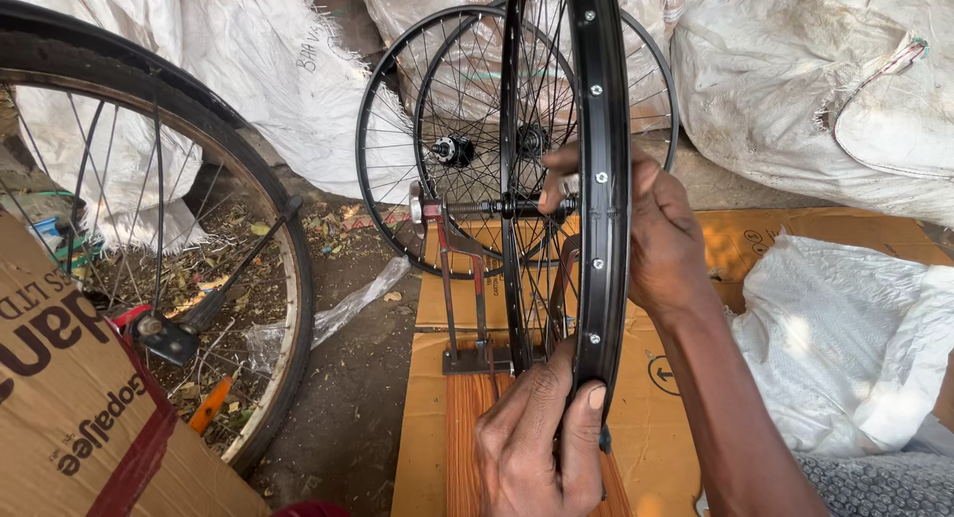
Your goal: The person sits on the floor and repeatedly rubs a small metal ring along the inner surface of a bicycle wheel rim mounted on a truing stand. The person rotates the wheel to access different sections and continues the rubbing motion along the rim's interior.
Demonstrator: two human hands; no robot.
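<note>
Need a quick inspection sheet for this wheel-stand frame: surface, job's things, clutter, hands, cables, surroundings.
Surface: flattened cardboard and a wooden board on dirt ground.
Job's things: black spoked rim upright in a red truing stand.
Clutter: plastic scrap, dry leaves, orange-handled tool.
Hands: left hand grips the rim's lower edge, thumb on its face; right hand reaches behind the rim near the axle.
Cables: nothing seen.
Surroundings: white sacks, two spare wheels leaning on them, a tyred wheel at left, printed carton.
</note>
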